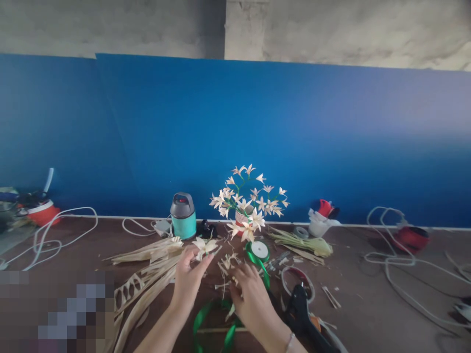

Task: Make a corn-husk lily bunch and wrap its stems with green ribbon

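Observation:
My left hand (188,277) pinches a cream handmade flower (204,248) with pointed petals, its thumb and index finger at the flower's base. Close by on the right, my right hand (252,294) has its fingers curled down over dried scraps (228,262) on the table; a small pale bit shows at its fingertips, too small to name. Just beyond it stands a spool of green ribbon (260,249), whose loose ribbon (199,318) curls across the table between my forearms. Behind both hands, a striped pot (241,218) holds many similar flowers (257,203) on green stems.
Dried husk strips (154,264) lie to the left, with a paler bundle (312,245) at the right. A black glue gun (303,311) and a tape roll (298,282) sit beside my right forearm. A teal lidded device (183,218) stands before the blue partition (206,122). White cables (390,274) trail rightward.

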Demonstrator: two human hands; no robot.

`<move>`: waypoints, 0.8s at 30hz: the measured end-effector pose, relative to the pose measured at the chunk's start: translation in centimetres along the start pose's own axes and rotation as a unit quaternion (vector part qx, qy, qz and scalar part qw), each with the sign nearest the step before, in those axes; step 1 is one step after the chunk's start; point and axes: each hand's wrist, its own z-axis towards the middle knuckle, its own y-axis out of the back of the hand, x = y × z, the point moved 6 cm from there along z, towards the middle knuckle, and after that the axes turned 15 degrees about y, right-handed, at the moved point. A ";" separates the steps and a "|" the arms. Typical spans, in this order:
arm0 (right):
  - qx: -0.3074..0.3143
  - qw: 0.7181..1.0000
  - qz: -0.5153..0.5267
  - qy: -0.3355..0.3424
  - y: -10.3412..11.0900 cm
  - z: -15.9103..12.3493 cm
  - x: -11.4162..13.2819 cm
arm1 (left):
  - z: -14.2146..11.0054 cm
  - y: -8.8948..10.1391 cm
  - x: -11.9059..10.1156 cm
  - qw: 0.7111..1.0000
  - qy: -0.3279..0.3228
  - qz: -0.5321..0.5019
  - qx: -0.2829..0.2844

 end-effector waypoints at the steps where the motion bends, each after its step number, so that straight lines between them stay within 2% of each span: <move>1: 0.029 0.999 -0.041 0.002 -0.6 -0.1 0.4 | 0.2 0.1 0.1 1.000 0.023 -0.005 -0.005; 3: 0.063 0.993 -0.101 -0.006 -1.6 -0.1 0.8 | 0.5 0.3 0.2 0.998 0.059 -0.002 -0.014; 6: 0.079 0.987 -0.142 -0.017 -2.3 0.3 0.8 | 1.1 0.3 0.1 0.997 0.070 0.028 -0.017; 12: 0.094 0.982 -0.160 -0.020 -2.8 0.2 0.4 | 2.8 -0.3 0.9 0.979 0.019 0.203 -0.009; 17: 0.131 0.982 -0.138 -0.007 -2.8 -1.3 1.7 | 3.5 -1.4 1.2 0.962 -0.004 0.273 -0.030; 24: 0.117 0.981 -0.158 0.001 -2.6 -2.1 2.1 | 2.7 -4.0 1.2 0.939 -0.043 0.338 -0.044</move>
